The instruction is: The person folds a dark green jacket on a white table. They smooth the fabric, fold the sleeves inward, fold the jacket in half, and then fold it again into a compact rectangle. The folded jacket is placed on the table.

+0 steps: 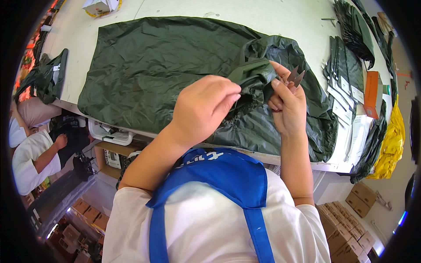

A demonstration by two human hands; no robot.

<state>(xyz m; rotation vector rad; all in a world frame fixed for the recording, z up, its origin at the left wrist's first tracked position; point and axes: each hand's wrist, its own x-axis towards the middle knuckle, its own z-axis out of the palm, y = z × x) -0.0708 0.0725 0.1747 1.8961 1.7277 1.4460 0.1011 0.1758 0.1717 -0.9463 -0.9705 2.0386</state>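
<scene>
A dark green waterproof garment [144,65] lies spread and wrinkled over the table, its right part bunched up. My left hand [201,107] is closed, thumb and fingertips pinched together at the raised, gathered edge of the garment; what lies between the fingertips is mostly hidden. My right hand [289,103] pinches the same lifted fold between thumb and forefinger. Small metal thread snips [297,78] are tucked in that right hand, blades sticking out up and to the right and slightly apart. Their handle is hidden in the palm.
On the table's right lie stacked dark green pieces [355,37], white labels [344,98] and an orange card [372,94]. Yellow fabric [392,140] hangs at the right edge. A white plastic basket [109,133] sits below the left edge. A co-worker's arm [46,155] shows at left.
</scene>
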